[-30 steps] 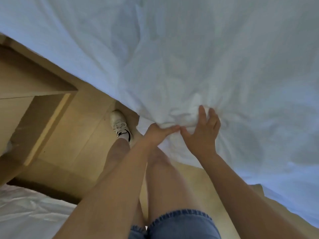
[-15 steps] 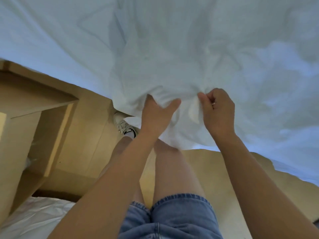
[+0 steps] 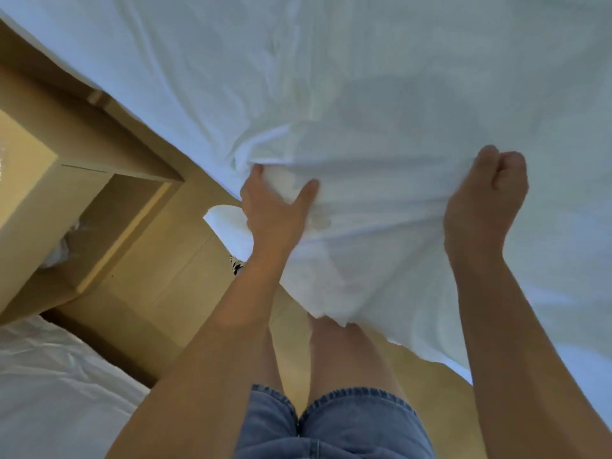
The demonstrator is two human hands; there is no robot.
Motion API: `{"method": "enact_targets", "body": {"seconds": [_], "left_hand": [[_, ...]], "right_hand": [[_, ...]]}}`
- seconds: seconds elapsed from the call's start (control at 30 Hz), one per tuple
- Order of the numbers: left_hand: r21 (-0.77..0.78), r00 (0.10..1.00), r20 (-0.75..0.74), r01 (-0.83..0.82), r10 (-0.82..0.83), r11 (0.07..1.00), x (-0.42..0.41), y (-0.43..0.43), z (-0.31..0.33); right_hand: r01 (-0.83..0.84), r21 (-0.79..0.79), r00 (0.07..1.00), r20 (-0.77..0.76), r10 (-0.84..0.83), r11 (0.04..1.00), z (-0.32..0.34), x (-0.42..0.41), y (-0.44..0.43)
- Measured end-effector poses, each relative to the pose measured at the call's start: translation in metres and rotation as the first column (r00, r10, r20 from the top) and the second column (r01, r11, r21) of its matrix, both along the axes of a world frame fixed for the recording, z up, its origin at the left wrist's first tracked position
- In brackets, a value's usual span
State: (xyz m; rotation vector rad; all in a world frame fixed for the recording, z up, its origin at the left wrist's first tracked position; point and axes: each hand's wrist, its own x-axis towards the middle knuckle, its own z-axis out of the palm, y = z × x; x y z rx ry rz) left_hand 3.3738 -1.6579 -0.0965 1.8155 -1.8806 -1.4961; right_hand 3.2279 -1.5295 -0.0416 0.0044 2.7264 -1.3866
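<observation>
Over the wooden floor (image 3: 178, 260), left hand (image 3: 275, 210) and right hand (image 3: 486, 200) are gripping the crumpled white fabric bedsheet (image 3: 364, 94), spreading wider than before and stretching its edge taut.

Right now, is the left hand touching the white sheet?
Touching. The head view shows the left hand gripping a bunch of the white sheet, thumb and fingers pressed into the fabric.

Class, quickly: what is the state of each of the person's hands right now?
Left hand: closed, gripping a bunch of the sheet.
Right hand: closed in a fist, gripping the sheet.
</observation>
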Motion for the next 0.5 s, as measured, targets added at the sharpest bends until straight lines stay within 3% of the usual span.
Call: {"method": "enact_targets", "body": {"seconds": [0.07,0.13,0.2,0.23,0.27,0.3,0.33,0.37,0.43,0.5], "left_hand": [[0.134,0.998,-0.017,0.059,-0.058,0.989,-0.015,-0.008,0.001],[0.268,0.990,-0.025,0.144,-0.142,0.953,-0.029,-0.016,0.001],[0.240,0.942,0.100,0.290,-0.320,0.927,-0.037,-0.023,-0.003],[0.188,0.909,0.171,0.348,-0.380,0.918,-0.038,-0.026,-0.004],[0.142,0.892,0.206,0.380,-0.403,0.914,-0.039,-0.027,-0.005],[0.115,0.891,0.203,0.391,-0.406,0.913,-0.039,-0.027,-0.005],[0.101,0.892,0.187,0.399,-0.411,0.911,-0.040,-0.027,-0.006],[0.097,0.884,0.181,0.419,-0.430,0.903,-0.039,-0.028,-0.007],[0.122,0.878,0.198,0.419,-0.436,0.900,-0.039,-0.031,-0.009],[0.228,0.914,0.185,0.317,-0.361,0.920,-0.038,-0.038,-0.009]], "right_hand": [[-0.176,0.179,0.982,0.105,0.159,0.968,-0.003,-0.013,0.012],[-0.474,0.399,0.877,0.292,0.381,0.785,-0.014,-0.012,0.019],[-0.668,0.478,0.743,0.390,0.544,0.570,-0.025,-0.012,0.022],[-0.678,0.491,0.730,0.363,0.578,0.548,-0.027,-0.015,0.024],[-0.627,0.501,0.772,0.298,0.561,0.596,-0.028,-0.023,0.028],[-0.501,0.498,0.861,0.205,0.465,0.708,-0.028,-0.035,0.032],[-0.319,0.464,0.947,0.122,0.297,0.827,-0.025,-0.046,0.037],[-0.152,0.439,0.988,0.087,0.126,0.885,-0.023,-0.055,0.042],[-0.074,0.479,0.989,0.146,0.004,0.875,-0.024,-0.064,0.049],[-0.200,0.537,0.974,0.201,0.105,0.820,-0.028,-0.061,0.046]]}}
